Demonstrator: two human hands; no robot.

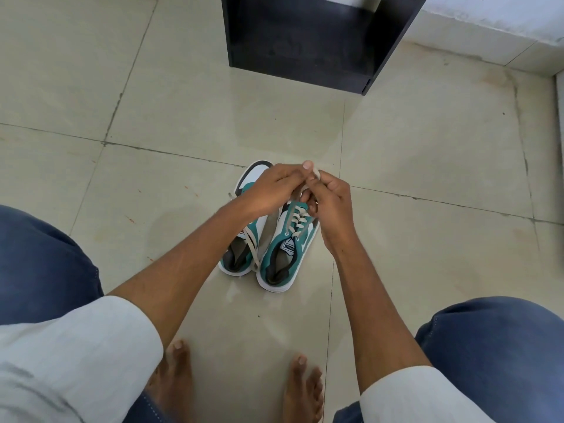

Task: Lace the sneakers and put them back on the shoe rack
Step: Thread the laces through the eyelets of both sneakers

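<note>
Two sneakers [268,239] side by side on open floor [427,166], both hands' fingers [308,169] pinching lace [300,216]; rack [305,41] well apart

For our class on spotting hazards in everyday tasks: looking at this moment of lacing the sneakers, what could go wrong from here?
1. Both hands, the left hand and right hand, pinch one lace over the right sneaker; uneven pulling might leave unequal ends.
2. The left sneaker has a loose lace trailing across it, which could snag or be trodden by the bare feet nearby.
</note>
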